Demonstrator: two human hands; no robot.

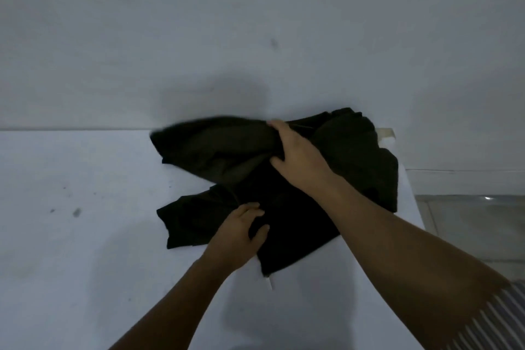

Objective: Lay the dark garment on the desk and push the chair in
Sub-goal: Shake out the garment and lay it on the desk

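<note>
On the counter, right side: the dark garment (284, 179) lies crumpled on the white counter (85, 236), close to the wall (255, 23); its right part reaches the counter's right edge.
Right hand: the right hand (298, 156) has its fingers closed on a bunch of cloth at the top, and this part looks lifted and blurred.
Left hand: the left hand (241, 233) rests on the lower part, fingers bent into a fold; I judge a light grip.
Risk of sliding: the cloth at the right edge may slip off toward the floor (468, 221) if the right hand pulls that way.
Risk of bad lay: folds may stay trapped under the left hand, so the garment stays bunched.
Small item: a pale tab (386, 133) beside the garment could be dragged.
Chair: not visible; that step is not yet done.
</note>
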